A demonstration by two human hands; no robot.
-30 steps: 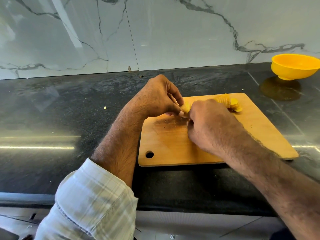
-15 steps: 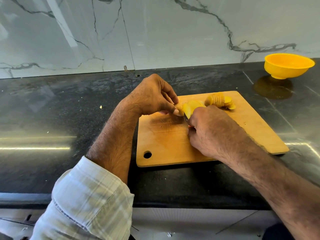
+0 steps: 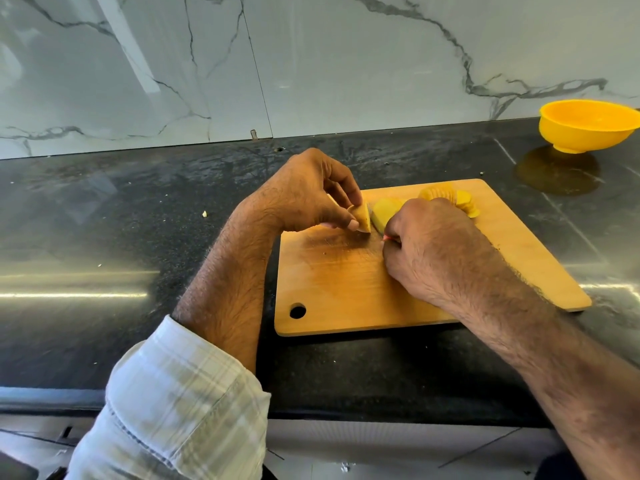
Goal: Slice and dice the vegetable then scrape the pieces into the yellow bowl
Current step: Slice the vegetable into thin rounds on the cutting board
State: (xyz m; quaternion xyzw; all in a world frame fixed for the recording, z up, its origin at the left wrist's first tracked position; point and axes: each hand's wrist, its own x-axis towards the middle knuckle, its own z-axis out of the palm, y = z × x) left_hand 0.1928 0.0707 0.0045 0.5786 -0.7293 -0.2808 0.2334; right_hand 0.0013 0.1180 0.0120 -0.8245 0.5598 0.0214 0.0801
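I am seeing my right hand [image 3: 427, 249] curling round a mostly hidden knife, while my left hand [image 3: 308, 194] is pinching the end piece [image 3: 362, 218] it has just parted from the vegetable half [image 3: 384, 211] on the board [image 3: 346, 289]. A second ago they were joined. Farther off, slices [image 3: 450, 199] are waiting; the yellow bowl [image 3: 588, 126] is standing well apart.

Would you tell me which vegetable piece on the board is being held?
The end piece, pinched by the left hand; the middle slice and fanned slices lie free.

Left hand [image 3: 311, 192] fingers pinched; right hand [image 3: 429, 251] fisted, knuckles up.
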